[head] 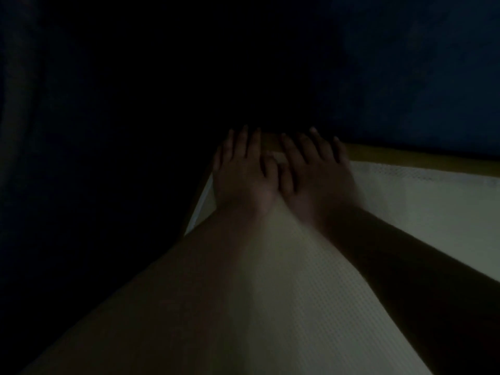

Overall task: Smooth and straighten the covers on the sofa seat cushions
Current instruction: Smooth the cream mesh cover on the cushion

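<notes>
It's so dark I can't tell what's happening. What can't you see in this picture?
1. Head view: everything left of and beyond the left hand and right hand is lost in darkness.
2. The pale cushion cover under both flat palms is hidden by the hands, so creases there cannot be judged.
3. Its near and right ends are cut off by the picture's edges.

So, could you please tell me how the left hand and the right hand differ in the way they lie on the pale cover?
The left hand lies at the left edge of the cover; the right hand lies further in. The left forearm runs in from below and catches some light; the right forearm runs in from the lower right, in shadow. Both hands lie flat, palms down, fingers straight, thumbs meeting.
</notes>
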Action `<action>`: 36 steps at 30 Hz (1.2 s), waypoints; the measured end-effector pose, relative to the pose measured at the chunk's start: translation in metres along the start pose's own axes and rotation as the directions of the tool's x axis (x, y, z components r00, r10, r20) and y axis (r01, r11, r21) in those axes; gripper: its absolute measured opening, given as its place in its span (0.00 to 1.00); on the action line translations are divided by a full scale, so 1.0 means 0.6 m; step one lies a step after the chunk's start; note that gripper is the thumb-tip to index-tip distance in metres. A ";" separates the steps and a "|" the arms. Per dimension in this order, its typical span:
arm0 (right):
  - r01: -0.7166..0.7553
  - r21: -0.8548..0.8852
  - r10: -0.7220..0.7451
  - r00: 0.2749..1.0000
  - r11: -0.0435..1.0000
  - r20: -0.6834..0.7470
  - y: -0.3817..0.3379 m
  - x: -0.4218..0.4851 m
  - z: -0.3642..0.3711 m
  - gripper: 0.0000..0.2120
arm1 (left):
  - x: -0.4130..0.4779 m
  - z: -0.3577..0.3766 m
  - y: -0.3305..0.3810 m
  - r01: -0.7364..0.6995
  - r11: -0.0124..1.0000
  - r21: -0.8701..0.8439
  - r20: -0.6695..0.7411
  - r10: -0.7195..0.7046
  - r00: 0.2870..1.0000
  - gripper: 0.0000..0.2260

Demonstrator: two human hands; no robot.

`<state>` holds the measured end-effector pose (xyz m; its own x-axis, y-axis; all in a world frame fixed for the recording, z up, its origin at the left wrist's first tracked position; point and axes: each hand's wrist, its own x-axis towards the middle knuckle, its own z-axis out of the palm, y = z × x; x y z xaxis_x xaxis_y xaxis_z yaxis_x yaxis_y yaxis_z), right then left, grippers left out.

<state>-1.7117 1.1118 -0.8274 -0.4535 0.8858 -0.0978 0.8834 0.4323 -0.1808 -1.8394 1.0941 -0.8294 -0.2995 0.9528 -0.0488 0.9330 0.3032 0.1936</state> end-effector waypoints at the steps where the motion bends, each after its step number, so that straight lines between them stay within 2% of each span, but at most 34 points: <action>1: 0.003 -0.006 -0.003 1.000 1.000 -0.014 -0.004 0.001 -0.004 0.28 | 0.000 -0.002 -0.001 -0.009 1.000 0.010 0.007 0.009 1.000 0.36; 4: -0.019 0.027 0.018 1.000 0.999 0.011 0.002 0.000 -0.014 0.28 | 0.006 -0.007 0.000 -0.031 0.999 0.018 0.087 0.029 0.996 0.34; 6: 0.004 0.078 -0.007 0.999 0.997 0.032 0.005 -0.006 -0.028 0.29 | 0.009 -0.022 0.004 -0.023 1.000 0.010 0.167 0.021 0.986 0.28; 8: 0.021 0.167 -0.005 0.996 0.986 -0.094 0.011 -0.018 -0.056 0.29 | 0.003 -0.040 0.014 -0.037 0.999 0.030 0.194 0.030 0.980 0.24; 10: 0.027 0.252 0.054 0.949 0.967 -0.310 0.026 -0.043 -0.093 0.27 | -0.018 -0.056 0.045 -0.141 0.990 -0.018 0.046 0.141 0.989 0.24; 12: -0.007 0.298 0.135 0.901 0.955 -0.411 0.058 -0.075 -0.111 0.26 | -0.047 -0.061 0.099 -0.268 0.952 -0.149 -0.090 0.257 0.962 0.25; 13: -0.066 0.309 0.187 0.905 0.949 -0.382 0.083 -0.093 -0.111 0.28 | -0.062 -0.052 0.126 -0.318 0.927 -0.198 -0.109 0.302 0.947 0.24; 15: -0.248 0.228 0.289 0.943 0.942 -0.167 0.133 -0.122 -0.094 0.30 | -0.088 -0.025 0.171 -0.346 0.915 -0.206 -0.013 0.351 0.936 0.26; 17: -0.340 0.030 0.338 0.939 0.940 0.064 0.163 -0.138 -0.064 0.31 | -0.101 0.007 0.186 -0.349 0.936 -0.040 0.101 0.352 0.931 0.28; 18: -0.342 -0.016 0.342 0.934 0.940 0.100 0.171 -0.139 -0.052 0.31 | -0.103 0.018 0.185 -0.348 0.936 0.051 0.125 0.340 0.932 0.29; 19: -0.342 -0.025 0.343 0.934 0.939 0.098 0.175 -0.135 -0.046 0.31 | -0.102 0.026 0.183 -0.350 0.931 0.099 0.143 0.335 0.931 0.30; 21: -0.329 0.009 0.327 0.940 0.944 0.094 0.171 -0.130 -0.053 0.30 | -0.099 0.022 0.181 -0.356 0.931 0.077 0.149 0.342 0.928 0.30; 23: -0.313 0.113 0.305 0.949 0.943 0.085 0.178 -0.131 -0.064 0.28 | -0.092 0.014 0.188 -0.332 0.941 0.059 0.151 0.321 0.935 0.30; 25: -0.303 0.271 0.304 0.952 0.914 0.043 0.196 -0.143 -0.085 0.26 | -0.088 0.000 0.216 -0.273 0.962 0.024 0.218 0.262 0.940 0.32; 27: -0.255 0.384 0.340 0.925 0.888 -0.172 0.227 -0.162 -0.111 0.25 | -0.095 -0.016 0.265 -0.226 0.963 -0.147 0.212 0.254 0.944 0.31; 29: -0.220 0.397 0.374 0.851 0.891 -0.369 0.276 -0.186 -0.136 0.26 | -0.112 -0.029 0.330 -0.280 0.903 -0.326 0.027 0.305 0.952 0.29; 30: -0.251 0.391 0.411 0.815 0.886 -0.409 0.303 -0.202 -0.144 0.27 | -0.124 -0.028 0.361 -0.354 0.880 -0.317 -0.057 0.355 0.933 0.28; 32: -0.385 0.383 0.521 0.770 0.840 -0.369 0.362 -0.244 -0.143 0.28 | -0.152 0.003 0.408 -0.485 0.838 -0.251 -0.078 0.482 0.873 0.25; 34: -0.508 0.264 0.561 0.803 0.820 -0.199 0.405 -0.279 -0.122 0.28 | -0.169 0.041 0.436 -0.569 0.814 -0.117 0.047 0.576 0.816 0.24; 36: -0.527 0.091 0.531 0.847 0.845 -0.025 0.427 -0.292 -0.091 0.29 | -0.173 0.073 0.442 -0.579 0.815 0.000 0.178 0.570 0.802 0.25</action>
<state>-1.3998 1.0765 -0.8033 0.0877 0.9842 -0.1541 0.9748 -0.1167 -0.1901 -1.5520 1.0765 -0.8160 0.3270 0.9394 -0.1028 0.9340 -0.3047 0.1865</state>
